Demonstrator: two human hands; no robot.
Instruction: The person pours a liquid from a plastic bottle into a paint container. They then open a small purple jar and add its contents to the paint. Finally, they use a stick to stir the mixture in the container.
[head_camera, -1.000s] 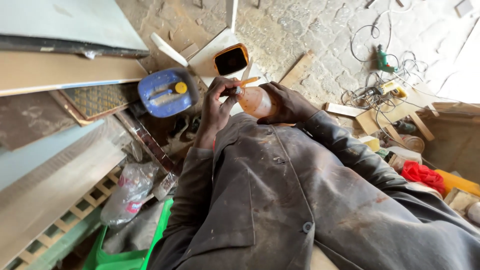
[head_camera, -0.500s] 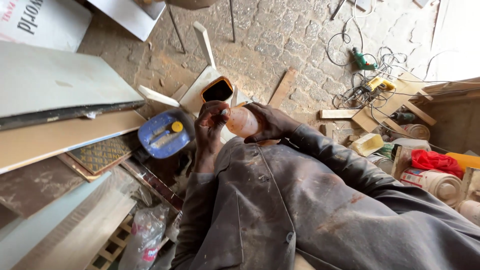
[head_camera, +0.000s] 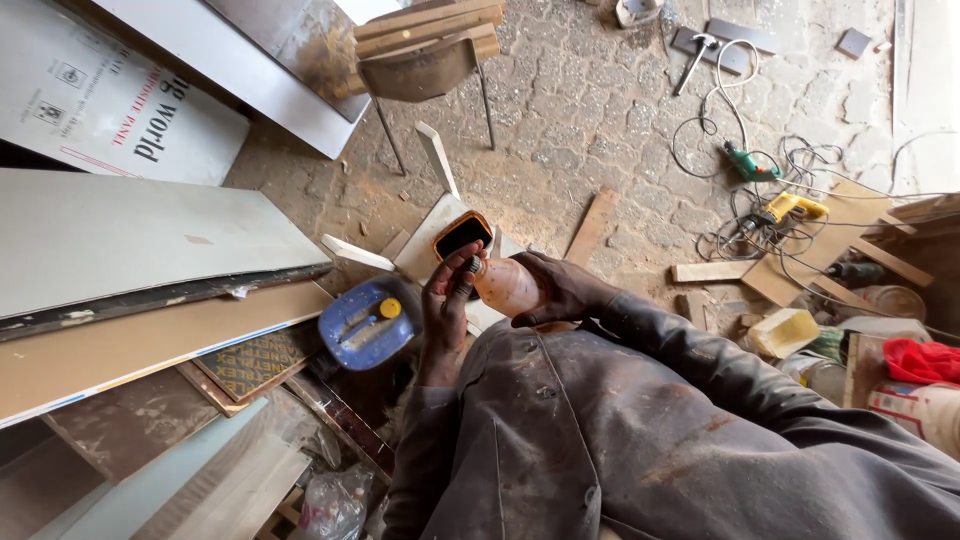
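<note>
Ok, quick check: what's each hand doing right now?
Left hand: fingers closed on the dark cap at the bottle's neck.
Right hand: wrapped around the body of the orange bottle, holding it.

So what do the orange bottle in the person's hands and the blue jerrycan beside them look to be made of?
The orange translucent bottle looks like thin plastic: light glows through it. The blue jerrycan with a yellow cap seems moulded plastic, matte and scuffed. The left hand is at the cap; the right hand grips the body.

Blue jerrycan (head_camera: 365, 322), stacked boards (head_camera: 140, 250), chair (head_camera: 428, 50), perhaps drills (head_camera: 790, 207).
</note>
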